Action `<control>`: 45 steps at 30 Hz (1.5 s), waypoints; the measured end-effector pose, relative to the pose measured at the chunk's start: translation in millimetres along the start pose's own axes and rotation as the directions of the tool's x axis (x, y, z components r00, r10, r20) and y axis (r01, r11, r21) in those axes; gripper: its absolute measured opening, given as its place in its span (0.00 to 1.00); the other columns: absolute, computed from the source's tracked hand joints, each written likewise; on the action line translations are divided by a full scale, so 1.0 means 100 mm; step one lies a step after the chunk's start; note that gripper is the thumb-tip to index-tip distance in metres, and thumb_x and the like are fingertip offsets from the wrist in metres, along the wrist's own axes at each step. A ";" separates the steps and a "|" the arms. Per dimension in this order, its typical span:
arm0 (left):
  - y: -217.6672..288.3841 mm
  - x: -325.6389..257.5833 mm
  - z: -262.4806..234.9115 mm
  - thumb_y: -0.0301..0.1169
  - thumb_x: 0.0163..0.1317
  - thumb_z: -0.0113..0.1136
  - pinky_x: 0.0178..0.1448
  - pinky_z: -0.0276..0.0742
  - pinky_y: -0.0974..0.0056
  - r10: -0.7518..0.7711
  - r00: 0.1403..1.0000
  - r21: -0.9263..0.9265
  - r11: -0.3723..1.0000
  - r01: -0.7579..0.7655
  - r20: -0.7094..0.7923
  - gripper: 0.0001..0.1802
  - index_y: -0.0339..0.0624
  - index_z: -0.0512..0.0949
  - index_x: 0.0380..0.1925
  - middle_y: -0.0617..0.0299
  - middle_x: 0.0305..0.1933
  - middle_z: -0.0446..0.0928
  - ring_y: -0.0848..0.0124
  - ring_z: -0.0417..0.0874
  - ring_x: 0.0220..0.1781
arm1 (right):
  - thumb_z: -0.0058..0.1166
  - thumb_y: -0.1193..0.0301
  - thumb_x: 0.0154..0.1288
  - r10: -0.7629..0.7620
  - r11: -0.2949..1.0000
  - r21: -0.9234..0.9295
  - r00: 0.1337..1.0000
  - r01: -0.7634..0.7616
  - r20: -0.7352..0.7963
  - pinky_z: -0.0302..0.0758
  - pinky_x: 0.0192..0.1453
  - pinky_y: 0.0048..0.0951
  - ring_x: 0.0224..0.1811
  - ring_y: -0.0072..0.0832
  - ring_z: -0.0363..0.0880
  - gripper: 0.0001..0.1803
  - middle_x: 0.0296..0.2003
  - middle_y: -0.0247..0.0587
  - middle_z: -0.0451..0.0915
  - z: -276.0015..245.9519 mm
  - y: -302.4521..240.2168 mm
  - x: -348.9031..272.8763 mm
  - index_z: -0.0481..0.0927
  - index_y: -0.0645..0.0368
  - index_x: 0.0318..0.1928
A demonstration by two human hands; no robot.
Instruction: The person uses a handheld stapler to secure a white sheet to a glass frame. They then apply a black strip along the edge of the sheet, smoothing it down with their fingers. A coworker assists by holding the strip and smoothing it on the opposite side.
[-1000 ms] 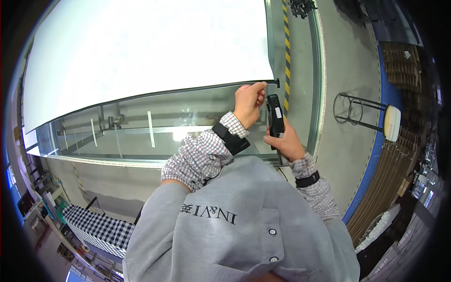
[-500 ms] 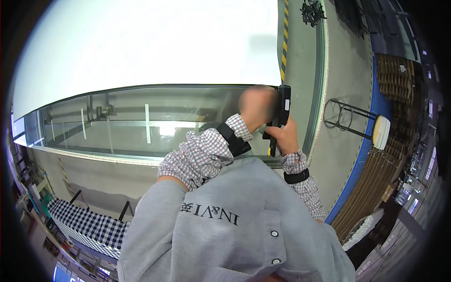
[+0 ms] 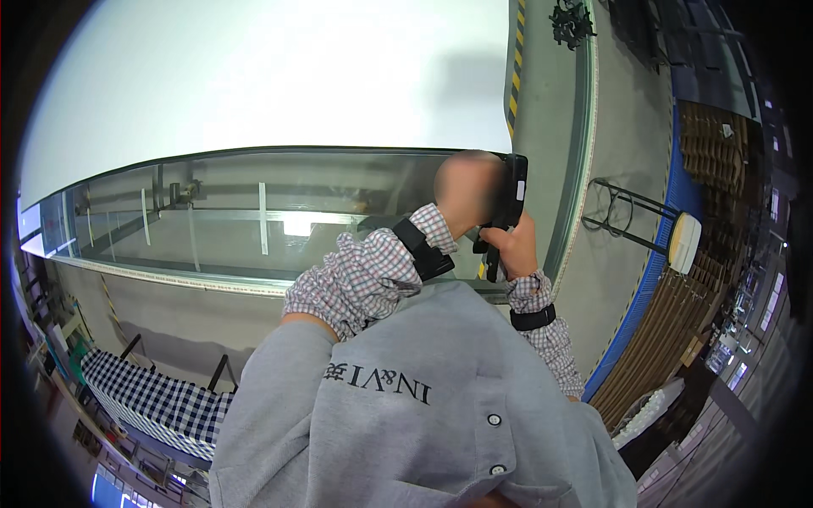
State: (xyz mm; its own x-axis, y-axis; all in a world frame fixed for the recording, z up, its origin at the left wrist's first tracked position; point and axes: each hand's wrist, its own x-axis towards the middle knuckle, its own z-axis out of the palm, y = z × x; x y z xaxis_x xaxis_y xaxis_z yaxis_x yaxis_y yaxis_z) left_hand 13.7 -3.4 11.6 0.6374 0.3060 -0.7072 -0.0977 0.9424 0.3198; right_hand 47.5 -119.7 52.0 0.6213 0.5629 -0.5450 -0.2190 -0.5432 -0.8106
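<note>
My right hand [image 3: 515,247] is wrapped round the lower part of a black hand tool [image 3: 515,190] with a long straight body. Its exact kind does not show. Against the left side of the tool lies my left hand [image 3: 466,190]; it is blurred, so its fingers cannot be made out. Both hands are at the near right corner of a large white sheet [image 3: 279,76] with a dark near edge. Below them is a glass-topped table [image 3: 322,182] whose frame shows through the glass.
A stool [image 3: 684,242] with a pale seat is at the right, beside a blue strip [image 3: 650,300] and stacked brown slats [image 3: 669,339]. Black clamp-like parts [image 3: 572,24] sit at the far right. A checked cloth [image 3: 157,394] covers something at the lower left.
The whole view has shifted slightly, and the shadow on the white sheet has grown larger. Both hands stay at the black tool in almost the same pose.
</note>
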 end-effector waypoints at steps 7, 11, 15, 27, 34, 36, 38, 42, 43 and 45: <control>0.01 0.00 0.00 0.25 0.51 0.57 0.17 0.58 0.77 0.003 1.000 -0.047 0.999 -0.002 0.029 0.10 0.41 0.70 0.14 0.68 0.14 0.68 0.82 0.63 0.14 | 0.51 0.81 0.37 -0.013 0.999 -0.034 1.000 0.012 -0.009 0.74 0.34 0.23 0.31 0.23 0.76 0.20 0.30 0.38 0.76 0.01 0.03 0.04 0.69 0.66 0.38; 0.02 0.00 0.00 0.25 0.51 0.57 0.17 0.58 0.77 0.030 0.999 -0.047 0.999 -0.028 0.040 0.10 0.41 0.70 0.13 0.68 0.14 0.68 0.82 0.64 0.14 | 0.52 0.80 0.38 -0.013 1.000 -0.025 1.000 0.013 -0.011 0.73 0.32 0.23 0.29 0.23 0.76 0.18 0.28 0.38 0.76 0.00 0.04 0.06 0.70 0.66 0.36; 0.00 0.00 0.03 0.25 0.50 0.57 0.18 0.58 0.77 0.043 0.999 -0.017 0.999 -0.043 0.017 0.09 0.40 0.71 0.14 0.68 0.15 0.69 0.82 0.64 0.14 | 0.54 0.79 0.39 -0.043 0.996 -0.077 0.997 0.037 -0.070 0.72 0.29 0.22 0.25 0.22 0.76 0.12 0.23 0.37 0.76 0.01 0.08 0.08 0.72 0.66 0.30; 0.13 0.06 -0.27 0.29 0.53 0.56 0.23 0.62 0.76 0.030 0.986 0.059 0.997 -0.040 0.163 0.07 0.37 0.76 0.21 0.66 0.18 0.72 0.81 0.68 0.18 | 0.56 0.77 0.41 -0.027 1.000 -0.001 1.000 0.027 -0.013 0.71 0.28 0.22 0.22 0.19 0.73 0.11 0.22 0.36 0.76 0.01 0.03 0.07 0.73 0.65 0.29; 0.12 0.00 -0.18 0.29 0.50 0.58 0.20 0.58 0.76 0.082 0.993 0.079 0.993 -0.088 0.085 0.10 0.38 0.73 0.14 0.66 0.15 0.70 0.82 0.65 0.15 | 0.57 0.78 0.41 -0.042 0.999 -0.005 0.999 0.042 0.019 0.72 0.31 0.22 0.24 0.20 0.74 0.14 0.24 0.35 0.76 0.04 0.03 0.08 0.72 0.66 0.33; 0.13 0.01 -0.18 0.29 0.51 0.57 0.21 0.59 0.76 0.088 0.993 0.101 0.990 -0.095 0.076 0.10 0.38 0.73 0.14 0.66 0.15 0.70 0.82 0.65 0.16 | 0.56 0.78 0.41 -0.041 0.999 -0.025 0.999 0.042 0.033 0.73 0.32 0.22 0.26 0.21 0.75 0.14 0.25 0.36 0.76 0.03 0.01 0.08 0.72 0.65 0.33; 0.13 0.01 -0.19 0.29 0.51 0.58 0.22 0.59 0.75 0.087 0.993 0.099 0.991 -0.095 0.075 0.10 0.38 0.73 0.14 0.66 0.16 0.71 0.82 0.66 0.16 | 0.56 0.78 0.41 -0.038 0.999 -0.001 0.999 0.038 0.030 0.73 0.32 0.22 0.26 0.21 0.75 0.14 0.25 0.36 0.76 0.03 0.03 0.10 0.72 0.65 0.33; 0.12 0.00 -0.20 0.29 0.50 0.58 0.23 0.60 0.75 0.103 0.991 0.131 0.985 -0.113 0.082 0.10 0.37 0.74 0.15 0.66 0.17 0.71 0.82 0.66 0.17 | 0.56 0.78 0.41 -0.034 0.999 0.040 0.999 0.033 0.041 0.72 0.31 0.21 0.26 0.21 0.75 0.14 0.25 0.36 0.76 0.04 -0.01 0.08 0.72 0.65 0.32; 0.12 0.00 -0.19 0.29 0.50 0.58 0.23 0.60 0.75 0.110 0.991 0.139 0.983 -0.121 0.081 0.10 0.36 0.74 0.15 0.66 0.17 0.71 0.82 0.66 0.17 | 0.56 0.78 0.40 -0.029 1.000 0.009 0.999 0.029 0.039 0.72 0.31 0.21 0.26 0.21 0.75 0.13 0.25 0.36 0.76 0.04 -0.02 0.08 0.72 0.65 0.32; 0.12 0.00 -0.18 0.29 0.50 0.58 0.23 0.61 0.75 0.125 0.989 0.154 0.979 -0.136 0.078 0.09 0.36 0.74 0.16 0.66 0.17 0.72 0.82 0.67 0.18 | 0.56 0.78 0.40 -0.020 0.998 -0.052 0.999 0.021 0.034 0.72 0.30 0.21 0.25 0.20 0.75 0.13 0.25 0.35 0.76 0.02 -0.02 0.08 0.73 0.64 0.32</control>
State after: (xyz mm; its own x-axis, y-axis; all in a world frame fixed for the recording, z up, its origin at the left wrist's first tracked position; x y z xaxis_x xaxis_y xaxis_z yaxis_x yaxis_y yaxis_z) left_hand -1.1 10.0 4.1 0.6779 0.4102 -0.6101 -0.0650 0.8600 0.5061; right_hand 51.0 -113.0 48.8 0.6000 0.5941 -0.5359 -0.1663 -0.5626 -0.8099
